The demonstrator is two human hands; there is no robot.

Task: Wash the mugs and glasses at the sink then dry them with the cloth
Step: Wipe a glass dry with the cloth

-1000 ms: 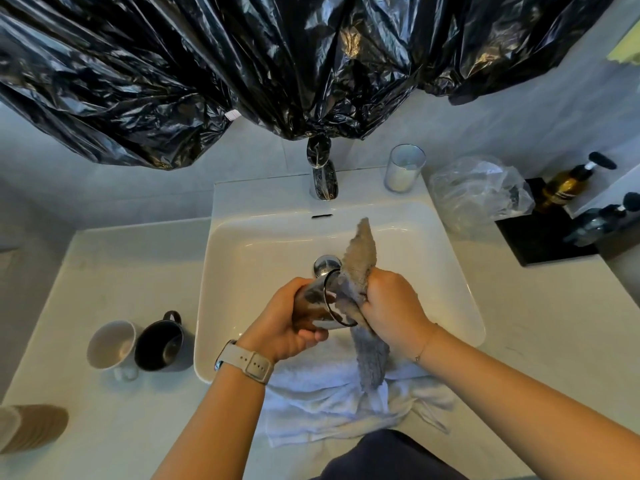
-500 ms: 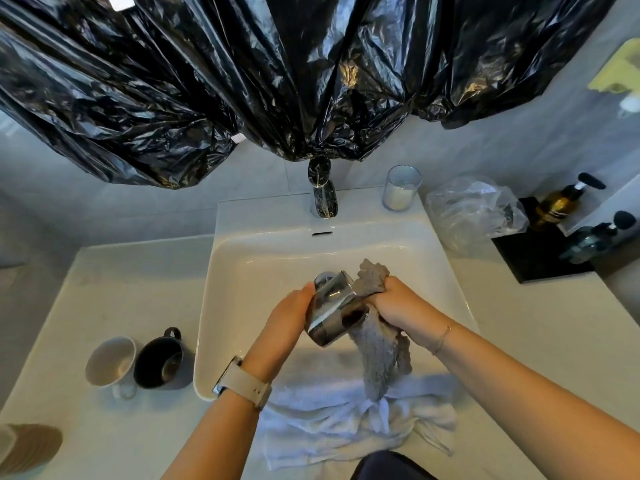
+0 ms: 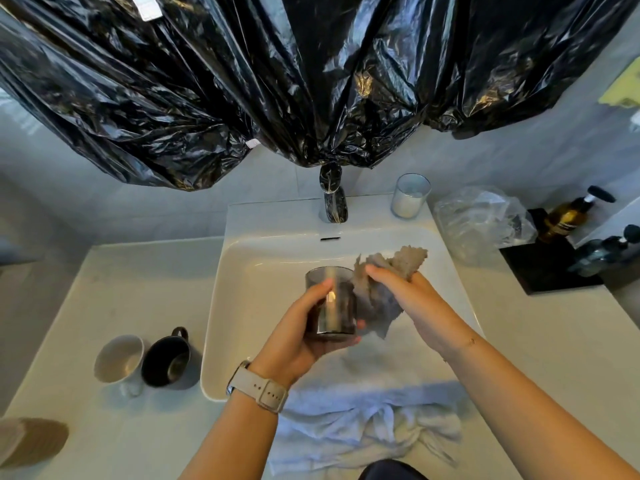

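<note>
Over the white sink (image 3: 242, 265) my left hand (image 3: 298, 337) grips a dark smoked glass (image 3: 330, 303), held upright with its mouth up. My right hand (image 3: 408, 299) holds a grey cloth (image 3: 377, 299) bunched against the glass's right side; part of the cloth sticks up behind my fingers. A white mug (image 3: 119, 360) and a black mug (image 3: 166, 358) lie on their sides on the counter left of the sink. A clear glass (image 3: 410, 195) stands on the sink's back ledge, right of the tap (image 3: 332, 202).
A white towel (image 3: 363, 424) is draped over the sink's front edge. Black plastic sheeting (image 3: 277, 71) hangs over the wall above. A crumpled clear bag (image 3: 481, 220) and pump bottles (image 3: 568, 216) on a black tray sit at right. A beige object (image 3: 31, 441) lies at the lower left.
The glass went from tilted on its side to upright in my left hand. My right hand drew the cloth out of it and moved it to the glass's right side.
</note>
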